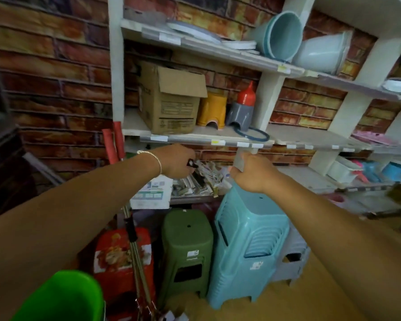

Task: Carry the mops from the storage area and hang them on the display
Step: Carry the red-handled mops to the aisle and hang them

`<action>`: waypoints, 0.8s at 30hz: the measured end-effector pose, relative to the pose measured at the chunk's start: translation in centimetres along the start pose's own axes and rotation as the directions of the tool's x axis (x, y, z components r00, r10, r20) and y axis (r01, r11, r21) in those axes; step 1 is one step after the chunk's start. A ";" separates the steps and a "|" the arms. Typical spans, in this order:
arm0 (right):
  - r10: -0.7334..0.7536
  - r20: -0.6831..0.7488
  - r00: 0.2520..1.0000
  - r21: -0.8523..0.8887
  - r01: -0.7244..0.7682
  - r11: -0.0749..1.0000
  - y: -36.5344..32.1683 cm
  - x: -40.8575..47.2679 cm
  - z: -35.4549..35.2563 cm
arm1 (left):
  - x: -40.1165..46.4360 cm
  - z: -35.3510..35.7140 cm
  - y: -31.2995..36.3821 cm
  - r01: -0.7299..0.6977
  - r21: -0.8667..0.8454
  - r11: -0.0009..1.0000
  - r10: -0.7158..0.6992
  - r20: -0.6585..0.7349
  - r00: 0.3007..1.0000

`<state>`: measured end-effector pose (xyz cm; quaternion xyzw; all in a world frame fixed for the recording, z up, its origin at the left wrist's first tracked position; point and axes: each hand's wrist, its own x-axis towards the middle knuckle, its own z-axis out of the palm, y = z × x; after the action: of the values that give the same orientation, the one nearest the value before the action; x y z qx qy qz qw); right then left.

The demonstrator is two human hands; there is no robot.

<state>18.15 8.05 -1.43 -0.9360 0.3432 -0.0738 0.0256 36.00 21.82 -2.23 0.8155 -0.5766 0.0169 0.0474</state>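
Two mops with red handle grips (113,144) lean against the white shelf post at the left. Their metal shafts (137,258) run down past a black collar toward the floor, partly hidden behind my left forearm; the mop heads are not clearly visible. My left hand (175,161), with a bracelet on the wrist, reaches under the middle shelf and pinches a small black object (191,163) over a heap of packaged goods (199,179). My right hand (252,173) is curled round a pale, blurred item (239,161) just above the light blue stools. Neither hand touches the mops.
White shelves (195,136) on a brick-pattern wall hold a cardboard box (171,100), yellow and red-grey items and pale buckets (280,34). On the floor stand a green stool (186,246), stacked light blue stools (248,242), a grey stool (292,258), a red box (116,258) and a green bucket (65,297).
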 end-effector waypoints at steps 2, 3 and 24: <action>-0.071 0.029 0.997 0.013 0.071 0.997 -1.5 3.2 1.6 | 0.5 1.1 -2.5 0.087 0.034 0.996 -0.088 0.033 0.996; -0.107 0.043 0.993 0.021 0.106 0.994 -2.4 4.9 2.5 | 0.7 1.7 -3.8 0.135 0.039 0.990 -0.137 0.059 0.989; -0.725 0.209 0.656 0.456 0.591 0.666 -17.4 26.3 21.3 | 1.3 17.0 -16.8 0.851 -0.008 0.525 -0.822 0.254 0.510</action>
<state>52.44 4.25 -17.55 -0.9715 -0.0566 0.0420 0.2263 51.85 24.51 -20.03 0.9835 -0.1121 -0.1360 0.0397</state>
